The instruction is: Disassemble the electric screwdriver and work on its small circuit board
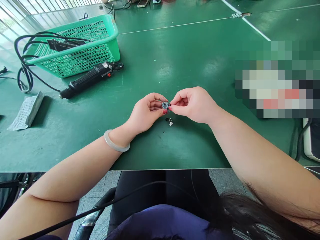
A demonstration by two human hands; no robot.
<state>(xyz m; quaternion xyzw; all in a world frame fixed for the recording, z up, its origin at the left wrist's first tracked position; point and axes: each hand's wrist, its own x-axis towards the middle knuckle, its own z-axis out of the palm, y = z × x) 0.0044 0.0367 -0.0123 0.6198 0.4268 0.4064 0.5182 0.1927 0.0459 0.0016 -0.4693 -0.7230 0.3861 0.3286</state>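
Note:
Between my two hands, just above the green table (150, 146), is a small dark grey-blue part (165, 105) with an opening in its middle; its exact kind is too small to make out. My left hand (146, 111) grips it between thumb and fingers from the left. From the right, the thumb and forefinger of my right hand (193, 104) pinch at its edge; whether they hold a further tiny piece is hidden. Just below my fingertips lies a small silver and black metal piece (170, 122), with a tiny dark speck near it.
A green mesh basket (82, 55) at the upper left holds a black device and looped cable. Before it lies a black electric screwdriver (86, 80) with a cord. A folded printed packet (27, 110) lies far left. A blurred-out object (277, 86) stands on the right.

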